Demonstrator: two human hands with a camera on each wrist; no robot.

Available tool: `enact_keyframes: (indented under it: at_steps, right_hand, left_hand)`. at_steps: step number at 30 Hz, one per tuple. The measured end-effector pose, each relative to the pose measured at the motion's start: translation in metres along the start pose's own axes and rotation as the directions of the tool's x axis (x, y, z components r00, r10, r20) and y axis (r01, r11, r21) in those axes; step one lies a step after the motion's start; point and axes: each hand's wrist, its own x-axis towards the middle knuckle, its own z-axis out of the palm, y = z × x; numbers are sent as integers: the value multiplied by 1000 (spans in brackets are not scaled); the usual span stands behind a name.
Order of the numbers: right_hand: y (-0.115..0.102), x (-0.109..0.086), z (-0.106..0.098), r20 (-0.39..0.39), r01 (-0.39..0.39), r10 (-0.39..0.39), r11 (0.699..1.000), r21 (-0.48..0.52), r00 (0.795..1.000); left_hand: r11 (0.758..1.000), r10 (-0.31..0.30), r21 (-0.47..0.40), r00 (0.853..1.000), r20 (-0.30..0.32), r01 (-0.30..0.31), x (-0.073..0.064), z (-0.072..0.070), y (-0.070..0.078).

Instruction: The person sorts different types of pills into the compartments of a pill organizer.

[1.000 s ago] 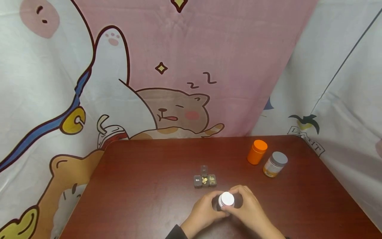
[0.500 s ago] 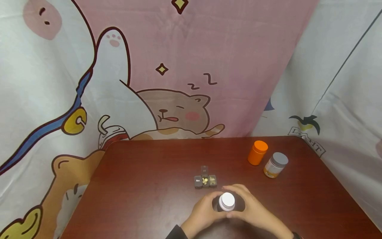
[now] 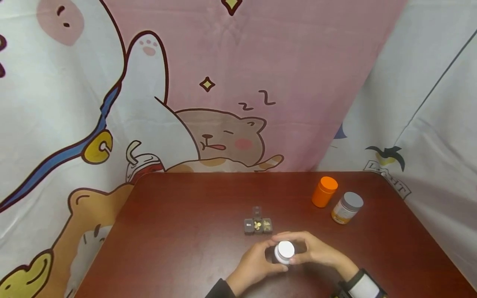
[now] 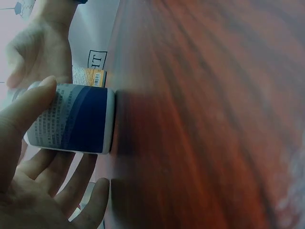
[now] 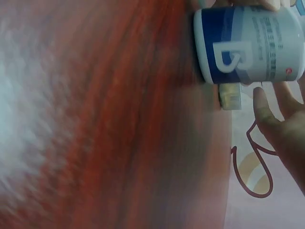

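A white pill bottle (image 3: 282, 259) with a blue-and-white label stands on the table, close below the pill organizer. In the left wrist view my left hand (image 4: 28, 186) grips the bottle (image 4: 88, 117), thumb on the near side and fingers curled behind it. At the bottle's white cap (image 3: 286, 249), my right hand (image 3: 311, 247) has its thumb on the right front and its fingers curved round the back. The pill organizer (image 3: 249, 226) lies beyond the hands, with one lid raised and yellowish tablets inside. In the right wrist view the bottle (image 5: 252, 45) hides part of the left hand.
An orange bottle (image 3: 325, 192) and a grey-lidded jar (image 3: 347, 208) stand at the table's back right. The dark red table (image 3: 179, 231) ends against a printed cloth (image 3: 298, 82) with cartoon animals, which also hangs along both sides.
My right hand first loosens from the cap and spreads, then turns, bringing its fingers round behind the cap and thumb back onto it. My left hand keeps holding the bottle.
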Motion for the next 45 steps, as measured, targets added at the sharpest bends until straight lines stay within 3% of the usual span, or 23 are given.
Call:
enact_keyframes:
  at_steps: [4, 7, 9, 11, 17, 19, 22, 25, 27, 30, 33, 35, 37, 40, 42, 45]
  right_hand:
    - [-5, -7, 12, -158, -86, 77, 995, -51, 984]
    - [-10, -11, 27, -314, -168, 145, 985, -47, 938]
    - [-13, -12, 39, -415, -200, 166, 979, -40, 894]
    - [-18, -11, 51, -517, -238, 189, 971, -29, 835]
    - [-28, -1, 79, -745, -399, 264, 917, -3, 612]
    - [-28, 1, 84, -778, -434, 260, 901, -18, 572]
    - [-27, 3, 88, -800, -452, 233, 890, -52, 552]
    - [-24, 2, 89, -800, -438, 206, 896, -78, 564]
    - [-22, -1, 87, -779, -425, 176, 896, -127, 602]
    - [-17, -6, 80, -701, -363, 87, 896, -256, 708]
    - [-11, -12, 64, -550, -210, -28, 907, -364, 834]
    - [-8, -14, 47, -418, -78, -77, 938, -339, 905]
    - [-6, -13, 29, -281, 30, -109, 963, -269, 954]
    - [-4, -9, 6, -95, 93, -107, 986, -135, 990]
    - [-3, -5, -3, -9, 100, -101, 991, -93, 995]
    - [-4, -1, -10, 49, 66, -62, 995, -74, 997]
  left_hand:
    - [1000, -18, 7, 1000, -7, 18, 0, 1, 3]
    - [1000, -26, 6, 1000, -4, 26, 0, 0, 4]
    - [1000, -24, 5, 1000, -4, 24, -1, 0, 4]
    - [1000, -16, 7, 1000, -7, 16, -1, -1, 4]
    - [1000, 7, 15, 1000, -17, -6, 0, -1, 2]
    - [1000, 6, 18, 1000, -21, -6, 0, -1, 2]
    - [1000, 5, 27, 1000, -29, -4, 0, -2, 2]
    - [1000, 2, 31, 1000, -31, -1, 0, -2, 3]
    - [1000, 2, 31, 1000, -25, -1, 0, -2, 2]
    - [1000, 0, 28, 1000, -14, 1, 0, -2, 2]
    - [1000, -1, 29, 1000, -2, 1, -1, -1, 2]
    - [1000, 11, 26, 1000, 6, -11, -1, -2, 1]
    - [999, 34, 24, 999, 18, -35, 0, -3, 0]
    - [997, 71, 12, 996, 46, -71, 0, -6, -2]
    - [995, 92, 20, 994, 64, -93, 0, -8, -2]
    - [995, 98, 23, 992, 82, -101, 0, -9, -1]
